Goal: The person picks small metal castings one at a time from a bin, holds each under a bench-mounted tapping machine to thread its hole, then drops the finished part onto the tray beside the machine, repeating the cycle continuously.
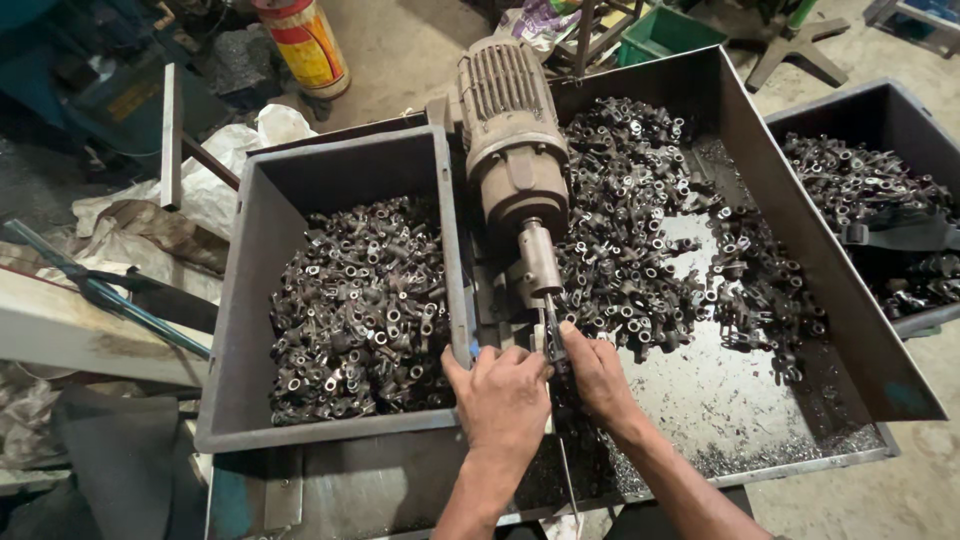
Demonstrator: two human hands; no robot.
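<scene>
— Spindle tip [551,330], position?
— Below rusty ribbed motor [512,140], pinched between left hand [503,395] and right hand [597,372], both closed around it.
— Surroundings?
— Grey plastic bin [240,300] left, steel tray [800,200] right; both hold dull, oily metal fittings [360,310].

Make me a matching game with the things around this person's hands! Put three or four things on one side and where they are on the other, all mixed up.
Things:
1. grey plastic bin
2. electric motor
3. red and yellow canister
4. green crate

Places:
A. top edge, right of the middle, on the floor
B. middle, with its spindle pointing down at the hands
C. left of the motor, holding small metal parts
D. top left, tilted on the floor

Pairs: 1-C, 2-B, 3-D, 4-A

The left hand and right hand meet right under the spindle tip.
</scene>
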